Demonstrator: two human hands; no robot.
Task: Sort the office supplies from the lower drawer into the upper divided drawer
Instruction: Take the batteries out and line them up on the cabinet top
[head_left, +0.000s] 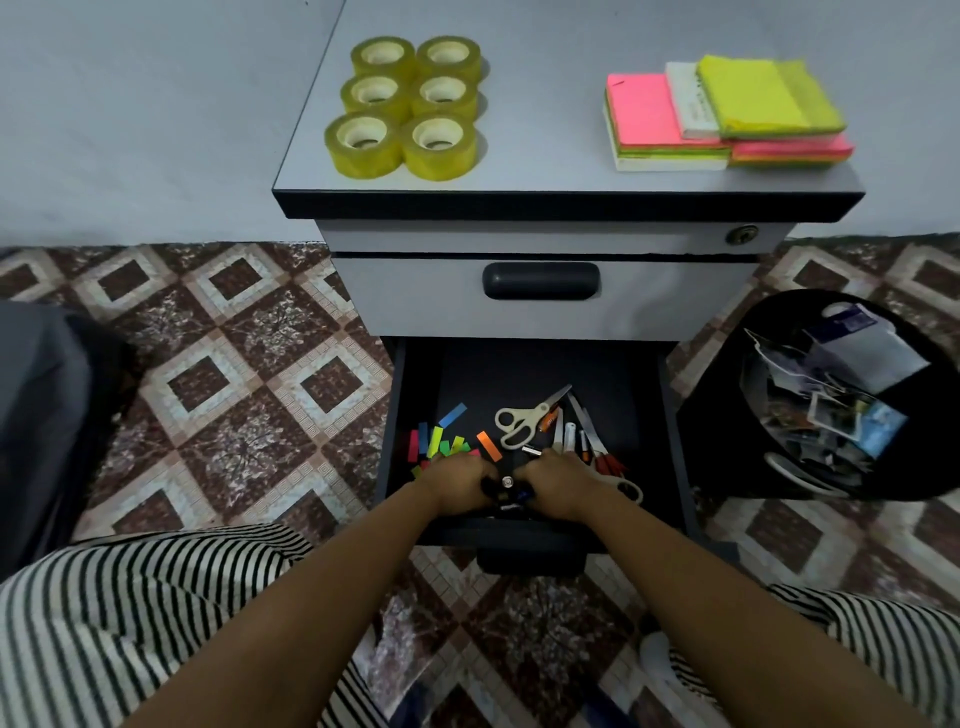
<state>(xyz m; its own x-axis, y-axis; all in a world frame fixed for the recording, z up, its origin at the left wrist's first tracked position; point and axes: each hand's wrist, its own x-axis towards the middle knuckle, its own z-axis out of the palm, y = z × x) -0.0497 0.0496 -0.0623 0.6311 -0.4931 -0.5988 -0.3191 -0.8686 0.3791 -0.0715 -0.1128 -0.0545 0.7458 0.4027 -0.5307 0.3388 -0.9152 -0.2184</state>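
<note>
Clutter lies in the lower drawer (400, 415), pulled out at the bottom centre of the frame. There are coloured strips (441, 447) at its left, white-handled scissors (519, 421) in the middle, and pens (571, 436) and red-handled scissors (608, 462) toward the right. At the drawer's front edge sit small dark pieces (506, 491), too small for us to name. The left hand (457, 486) and right hand (561, 483) close in on them from either side. We see both from the back with knuckles up and fingers curled down into the heap. We cannot tell whether either grip pinches a piece or only rakes the pieces together.

We judge these pieces to be light, hard and loose, and likely to slip out of a shallow scoop. They should go best cupped between both palms or picked up a few at a time. The strips look thin and flimsy, so we would slide them into a stack and pinch it by the edges. The scissors are stiff and heavier, so we would take them by the handles with the blades pointing away.

The upper drawer (675, 296) above is closed, so we would need a free hand for it first.

On the worktop (545, 130) stand tape rolls (405, 109) and note pads (727, 119). A bin (717, 441) sits at the right of the frame.
</note>
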